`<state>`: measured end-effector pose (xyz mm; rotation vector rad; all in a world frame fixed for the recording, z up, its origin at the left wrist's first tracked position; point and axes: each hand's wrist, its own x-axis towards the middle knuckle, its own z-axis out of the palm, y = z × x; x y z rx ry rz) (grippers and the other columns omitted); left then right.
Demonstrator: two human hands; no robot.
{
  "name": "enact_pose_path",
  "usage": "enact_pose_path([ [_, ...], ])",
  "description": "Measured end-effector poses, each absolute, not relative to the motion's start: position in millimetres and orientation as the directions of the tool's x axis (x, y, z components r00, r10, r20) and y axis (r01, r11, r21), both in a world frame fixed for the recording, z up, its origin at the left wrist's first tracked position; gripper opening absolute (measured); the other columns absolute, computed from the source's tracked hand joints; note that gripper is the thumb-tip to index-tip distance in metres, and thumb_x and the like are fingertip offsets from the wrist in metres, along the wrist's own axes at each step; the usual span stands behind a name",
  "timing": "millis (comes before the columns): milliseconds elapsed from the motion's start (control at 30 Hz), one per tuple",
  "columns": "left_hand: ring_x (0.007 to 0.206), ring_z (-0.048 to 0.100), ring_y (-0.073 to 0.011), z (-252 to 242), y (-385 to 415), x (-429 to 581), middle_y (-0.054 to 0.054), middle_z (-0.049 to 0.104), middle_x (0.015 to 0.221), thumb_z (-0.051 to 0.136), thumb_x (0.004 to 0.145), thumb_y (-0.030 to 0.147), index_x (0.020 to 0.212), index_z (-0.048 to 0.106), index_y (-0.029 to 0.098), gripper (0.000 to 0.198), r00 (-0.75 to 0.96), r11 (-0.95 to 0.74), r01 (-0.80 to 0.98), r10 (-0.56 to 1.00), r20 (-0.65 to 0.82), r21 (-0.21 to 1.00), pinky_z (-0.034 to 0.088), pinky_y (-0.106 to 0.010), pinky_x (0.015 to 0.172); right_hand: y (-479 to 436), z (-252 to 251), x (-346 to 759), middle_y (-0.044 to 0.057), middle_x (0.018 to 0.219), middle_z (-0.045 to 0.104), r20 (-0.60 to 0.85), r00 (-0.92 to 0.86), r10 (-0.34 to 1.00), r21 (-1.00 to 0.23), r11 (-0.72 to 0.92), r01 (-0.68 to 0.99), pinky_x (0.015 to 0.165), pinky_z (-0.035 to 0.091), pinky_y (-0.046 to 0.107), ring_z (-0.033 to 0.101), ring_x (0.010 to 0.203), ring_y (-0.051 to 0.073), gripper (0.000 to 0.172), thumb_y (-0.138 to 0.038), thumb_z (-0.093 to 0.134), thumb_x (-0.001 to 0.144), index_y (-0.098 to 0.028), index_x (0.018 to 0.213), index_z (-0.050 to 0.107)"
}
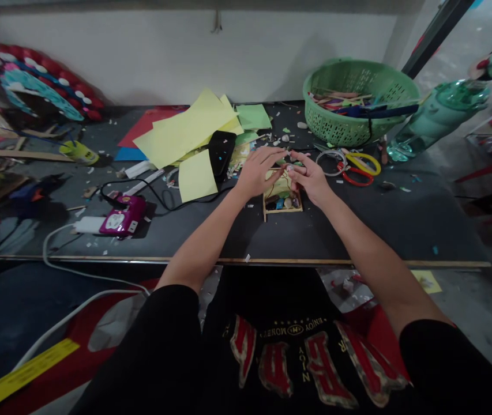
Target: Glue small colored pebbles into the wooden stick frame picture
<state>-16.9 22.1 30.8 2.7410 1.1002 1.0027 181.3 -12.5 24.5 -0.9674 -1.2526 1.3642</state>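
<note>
A small craft piece with a thin wooden frame (pixel 283 211) lies on the dark table. Small stones and coloured bits (pixel 288 203) fill its lower edge, and thin brown lines run over its pale yellow backing (pixel 281 183). From the left, my left hand (pixel 258 172) reaches over the frame's upper part, fingers stretched out and thumb apart. Opposite it, my right hand (pixel 314 180) has its fingers bent together over the upper right corner. A small pale thing shows at those fingertips, too small to name. The fingers hide much of the frame's top.
Yellow paper sheets (pixel 185 129) and a black phone-like object (pixel 221 151) lie behind. A green basket (pixel 349 132) of sticks and tools, scissors (pixel 360 173), tape roll (pixel 331 163) and a green bottle (pixel 436 124) stand right. A purple power adapter (pixel 124 216) with cords sits left.
</note>
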Motion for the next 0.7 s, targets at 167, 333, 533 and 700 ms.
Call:
enact_pose_path([
  [167, 0.12, 0.062, -0.021, 28.7, 17.9, -3.9, -0.007, 0.069, 0.123, 0.046, 0.101, 0.042, 0.126, 0.065, 0.028, 0.034, 0.569, -0.803, 0.525, 0.578, 0.586, 0.282, 0.046, -0.045, 0.107, -9.3, 21.7, 182.9, -0.004, 0.081, 0.07, 0.086, -0.169, 0.982, -0.984, 0.057, -0.169, 0.035, 0.032, 0.022, 0.036, 0.041, 0.004, 0.075, -0.054, 0.085, 0.061, -0.029, 0.126, 0.056],
  [333, 0.105, 0.066, -0.018, 16.2, 24.7, 0.2, -0.006, 0.074, 0.109, 0.055, 0.098, 0.041, 0.118, 0.07, 0.028, 0.028, 0.447, -0.827, 0.455, 0.533, 0.719, 0.331, 0.051, -0.041, 0.095, -9.0, 23.4, 182.1, -0.007, 0.068, 0.065, 0.078, -0.157, 0.984, -0.979, 0.046, -0.197, 0.033, 0.022, 0.022, 0.029, 0.037, 0.002, 0.079, -0.057, 0.085, 0.061, -0.026, 0.127, 0.055],
  [533, 0.098, 0.066, -0.0155, 8.9, 33.2, 3.0, -0.003, 0.075, 0.103, 0.065, 0.093, 0.036, 0.113, 0.073, 0.032, 0.022, 0.378, -0.885, 0.309, 0.449, 0.809, 0.347, 0.051, -0.037, 0.087, -5.3, 20.7, 186.0, -0.011, 0.057, 0.054, 0.059, -0.181, 0.982, -0.976, 0.019, -0.215, 0.033, 0.018, 0.022, 0.024, 0.036, 0.002, 0.076, -0.058, 0.084, 0.064, -0.028, 0.127, 0.054],
  [700, 0.096, 0.067, -0.0145, 11.8, 28.6, 5.0, -0.003, 0.075, 0.102, 0.06, 0.096, 0.034, 0.11, 0.074, 0.032, 0.02, 0.378, -0.887, 0.296, 0.449, 0.81, 0.353, 0.052, -0.037, 0.085, -3.8, 18.0, 189.5, -0.011, 0.06, 0.054, 0.03, -0.206, 0.978, -0.98, -0.012, -0.197, 0.036, 0.019, 0.022, 0.024, 0.037, 0.003, 0.077, -0.057, 0.085, 0.063, -0.029, 0.128, 0.055],
])
